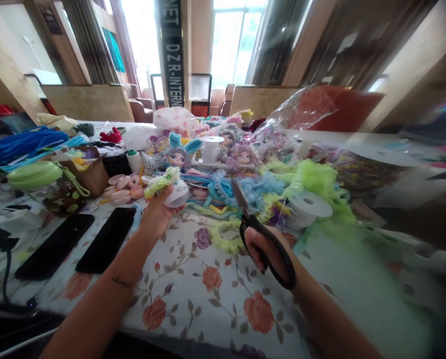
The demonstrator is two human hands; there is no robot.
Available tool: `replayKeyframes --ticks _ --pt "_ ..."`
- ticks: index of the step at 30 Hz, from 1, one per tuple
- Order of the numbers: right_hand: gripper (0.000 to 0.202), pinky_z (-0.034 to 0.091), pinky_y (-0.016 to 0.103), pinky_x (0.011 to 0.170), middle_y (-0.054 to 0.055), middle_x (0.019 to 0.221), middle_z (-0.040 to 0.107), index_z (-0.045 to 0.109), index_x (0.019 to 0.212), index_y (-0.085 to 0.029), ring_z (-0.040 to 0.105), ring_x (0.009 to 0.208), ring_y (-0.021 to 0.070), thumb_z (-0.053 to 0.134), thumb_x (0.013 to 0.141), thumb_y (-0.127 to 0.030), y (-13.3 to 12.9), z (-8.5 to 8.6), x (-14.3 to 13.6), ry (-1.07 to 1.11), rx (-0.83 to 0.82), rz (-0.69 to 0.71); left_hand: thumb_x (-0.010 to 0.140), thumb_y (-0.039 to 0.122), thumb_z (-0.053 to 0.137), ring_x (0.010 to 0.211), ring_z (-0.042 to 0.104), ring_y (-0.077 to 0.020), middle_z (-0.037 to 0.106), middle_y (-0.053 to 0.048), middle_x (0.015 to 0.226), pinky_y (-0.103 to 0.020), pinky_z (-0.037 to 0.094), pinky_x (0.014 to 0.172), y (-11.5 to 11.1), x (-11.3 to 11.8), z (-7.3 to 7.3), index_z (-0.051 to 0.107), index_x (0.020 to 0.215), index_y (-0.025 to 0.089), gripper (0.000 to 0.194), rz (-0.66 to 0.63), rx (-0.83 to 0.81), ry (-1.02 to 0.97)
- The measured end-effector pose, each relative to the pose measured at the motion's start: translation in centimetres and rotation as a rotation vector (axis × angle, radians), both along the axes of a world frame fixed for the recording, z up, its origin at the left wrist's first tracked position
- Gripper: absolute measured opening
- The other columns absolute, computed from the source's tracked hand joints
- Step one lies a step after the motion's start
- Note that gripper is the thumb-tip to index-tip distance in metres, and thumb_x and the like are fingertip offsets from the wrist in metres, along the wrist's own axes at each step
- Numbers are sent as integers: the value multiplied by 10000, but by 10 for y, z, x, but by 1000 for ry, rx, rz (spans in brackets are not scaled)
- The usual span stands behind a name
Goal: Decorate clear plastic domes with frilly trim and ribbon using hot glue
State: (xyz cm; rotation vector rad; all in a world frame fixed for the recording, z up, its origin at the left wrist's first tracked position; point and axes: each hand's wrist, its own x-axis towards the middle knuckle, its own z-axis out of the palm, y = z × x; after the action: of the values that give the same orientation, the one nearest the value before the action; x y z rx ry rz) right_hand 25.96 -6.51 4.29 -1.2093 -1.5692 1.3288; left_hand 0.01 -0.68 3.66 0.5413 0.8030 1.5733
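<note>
My left hand (158, 215) is closed around a rounded white piece (177, 195), perhaps a small spool, above the far middle of the cloth. Pale green ruffled trim (156, 185) shows along its left and upper side. My right hand (259, 245) grips black-handled scissors (286, 267), fingers through the loops and blades pointing up and away. Below the blades, a ring of light green ruffle (225, 236) lies on the flowered tablecloth (193, 314). Light blue ruffled trim (262, 188) is heaped just beyond the scissors.
Two dark phones (56, 244) lie at left, near a green-lidded container (36, 175). Doll heads, one with blue bunny ears (176, 157), crowd the back. A white ribbon spool (309, 207) and bright green tulle (316, 182) sit at right, under clear plastic (301, 112) behind.
</note>
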Motion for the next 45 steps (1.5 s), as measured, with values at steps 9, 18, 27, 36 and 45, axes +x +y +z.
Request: replayKeyframes --ticks 9,18,27,36,45 --pt "159 290 250 530 -6 592 593 613 627 -178 499 558 129 749 662 -254 -16 1 -28 -890 405 343 673 191 805 842 694 -230 734 -66 941 -378 607 693 -5 5 -3 682 954 163 309 -219 -32 19" --pt "148 539 335 812 90 969 713 698 1006 -205 665 924 220 658 866 -229 -11 -13 -21 -362 877 4 723 221 789 997 681 -274 726 -92 1110 -409 586 817 -21 19 -7 697 1116 185 406 -437 34 118" --pt "277 536 392 798 108 947 630 644 1107 -182 592 912 240 609 844 -101 -14 -3 -41 -353 1265 -300 631 145 828 1024 685 -300 750 -99 1055 -377 575 818 -34 34 -15 672 1210 201 602 -594 -7 201" --pt "282 507 386 812 91 980 579 640 1111 -211 582 915 229 600 846 -125 -19 -5 -52 -424 1332 -360 620 184 833 909 696 -250 752 -76 995 -308 547 755 -39 36 -16 715 1108 189 502 -635 19 202" --pt "318 506 409 870 113 1049 583 665 1151 -208 564 981 253 592 846 -151 -21 -10 -53 -474 1292 -286 530 123 832 850 690 -228 745 -58 890 -283 523 720 -41 36 -6 724 1019 177 504 -657 13 187"
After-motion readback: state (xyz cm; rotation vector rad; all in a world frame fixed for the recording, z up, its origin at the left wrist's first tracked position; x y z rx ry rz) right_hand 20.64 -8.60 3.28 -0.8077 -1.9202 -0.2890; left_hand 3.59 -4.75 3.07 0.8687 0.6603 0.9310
